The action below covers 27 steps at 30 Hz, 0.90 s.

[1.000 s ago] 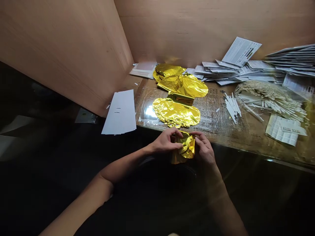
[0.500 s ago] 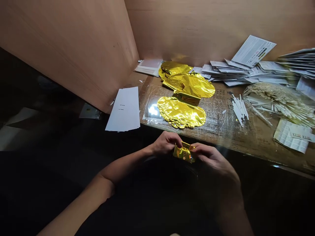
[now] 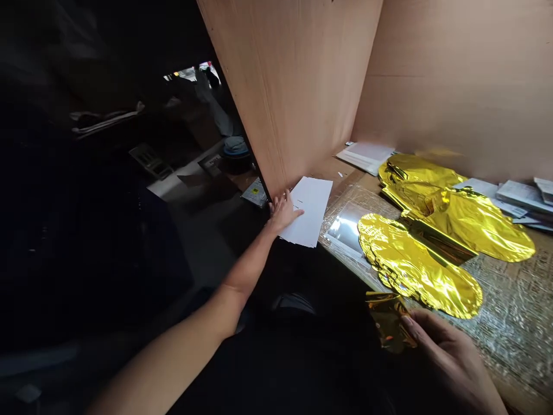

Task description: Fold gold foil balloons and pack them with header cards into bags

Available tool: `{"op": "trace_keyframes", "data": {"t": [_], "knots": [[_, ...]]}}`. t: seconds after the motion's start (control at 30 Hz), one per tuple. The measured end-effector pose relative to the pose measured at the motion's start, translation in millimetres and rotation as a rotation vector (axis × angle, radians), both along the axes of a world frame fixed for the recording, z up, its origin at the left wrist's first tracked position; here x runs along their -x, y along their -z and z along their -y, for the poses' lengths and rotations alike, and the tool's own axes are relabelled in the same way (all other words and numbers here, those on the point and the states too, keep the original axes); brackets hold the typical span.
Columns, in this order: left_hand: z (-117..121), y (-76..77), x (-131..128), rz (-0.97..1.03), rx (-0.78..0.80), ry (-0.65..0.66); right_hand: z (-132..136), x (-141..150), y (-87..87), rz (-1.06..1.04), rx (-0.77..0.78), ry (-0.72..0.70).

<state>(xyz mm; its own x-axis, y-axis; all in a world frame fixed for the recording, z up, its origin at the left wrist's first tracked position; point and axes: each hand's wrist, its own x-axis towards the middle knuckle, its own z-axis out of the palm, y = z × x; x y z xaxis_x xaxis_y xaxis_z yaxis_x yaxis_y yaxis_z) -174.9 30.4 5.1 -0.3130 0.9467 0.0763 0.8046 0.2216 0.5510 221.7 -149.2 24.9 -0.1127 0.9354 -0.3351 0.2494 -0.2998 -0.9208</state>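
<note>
My left hand reaches to the left edge of a stack of white paper cards with small slits. Its thumb lies over the cards and its fingers are spread along their left side, so the hand looks open. Low at the right, my right hand pinches a folded gold foil balloon between thumb and fingers, in front of the table edge. Just beyond it lies a fanned pile of flat gold foil balloons, with more gold foil balloons behind.
A wooden panel stands left of the cards, and another wooden panel closes the back. Flat white packets lie in the corner. More printed packets are at the right. A clear plastic sheet reflects light near the table edge.
The view has swung left. My left hand has let go of the folded foil balloon and moved left to the white cards. My right hand keeps the foil balloon.
</note>
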Motion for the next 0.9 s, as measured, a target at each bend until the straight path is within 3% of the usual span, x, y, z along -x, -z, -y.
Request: {"op": "trace_keyframes", "data": {"t": [0.1,0.23,0.37,0.5,0.6,0.7,0.8,0.9], "knots": [[-2,11.9,24,-0.106,0.011,-0.005,-1,0,10.1,-0.028,0.033,0.021],[8,10.2,28,-0.027,-0.19,0.005,-6,5,12.3,-0.109,0.065,0.11],[27,-11.2,10,0.436,-0.277,0.06,-11,32,0.6,-0.281,-0.094,0.163],[65,-23.6,-62,0.997,-0.263,0.262,-27,73,-9.1,-0.33,-0.303,0.17],[97,-23.1,-121,1.399,-0.104,0.342,-36,84,-10.6,-0.082,-0.446,0.228],[107,-16.9,-145,1.679,0.184,0.445,-31,71,-12.7,0.151,-0.419,0.234],[95,-6.4,-145,1.725,0.52,0.564,-21,48,-15.7,0.282,-0.354,0.13],[83,2.5,-148,1.592,0.731,0.67,-17,30,-16.0,0.412,-0.307,0.049]]}}
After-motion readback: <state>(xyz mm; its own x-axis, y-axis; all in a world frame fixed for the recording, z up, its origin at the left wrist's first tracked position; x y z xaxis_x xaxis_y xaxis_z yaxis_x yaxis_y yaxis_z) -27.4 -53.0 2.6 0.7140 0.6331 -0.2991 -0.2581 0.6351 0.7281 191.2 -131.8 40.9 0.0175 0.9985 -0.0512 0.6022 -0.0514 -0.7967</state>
